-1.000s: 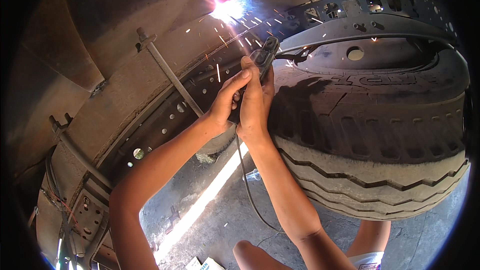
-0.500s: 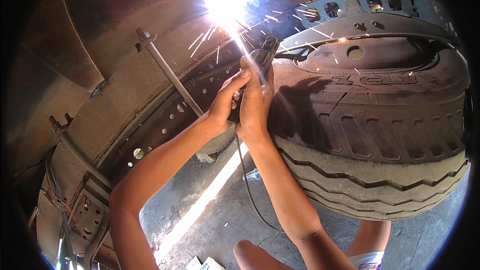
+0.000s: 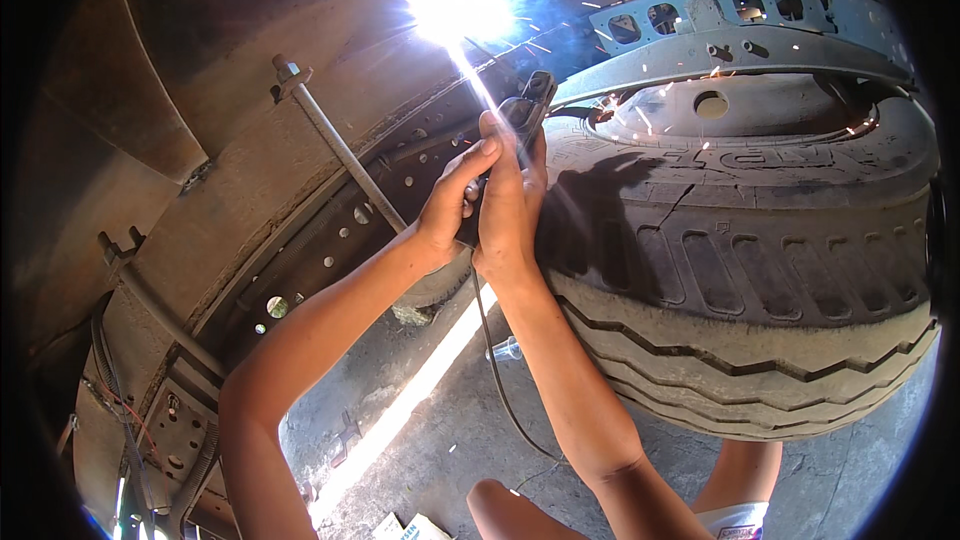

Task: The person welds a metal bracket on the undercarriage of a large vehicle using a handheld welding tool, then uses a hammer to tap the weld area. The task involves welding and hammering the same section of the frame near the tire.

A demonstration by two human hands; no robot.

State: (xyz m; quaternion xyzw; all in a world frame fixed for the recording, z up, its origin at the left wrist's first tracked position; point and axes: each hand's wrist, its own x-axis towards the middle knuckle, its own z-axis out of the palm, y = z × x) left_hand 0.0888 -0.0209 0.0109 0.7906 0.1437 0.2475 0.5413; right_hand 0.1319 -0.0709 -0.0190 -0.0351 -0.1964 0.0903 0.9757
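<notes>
Both my hands are closed on a black welding electrode holder [image 3: 532, 97], its jaw end pointing up and a cable hanging below. My left hand [image 3: 455, 190] wraps round it from the left, and my right hand [image 3: 512, 205] from the right. Just above them a dazzling welding arc [image 3: 457, 12] burns against the rusty steel underside [image 3: 300, 5]; the glare hides the spot being struck and the electrode's tip. Sparks fly around it.
A large worn tyre [image 3: 745, 360] with a dusty rim [image 3: 760, 110] fills the right. A perforated rail [image 3: 690, 15] runs behind it. Threaded rods [image 3: 340, 150], hoses [image 3: 105, 360] and wires are at the left. Below lie the concrete floor [image 3: 390, 450] and my bare legs.
The arc's glare grows bigger and brighter than a second ago, and the sparks fall in different places, now around the rim. My hands and arms stay almost still.
</notes>
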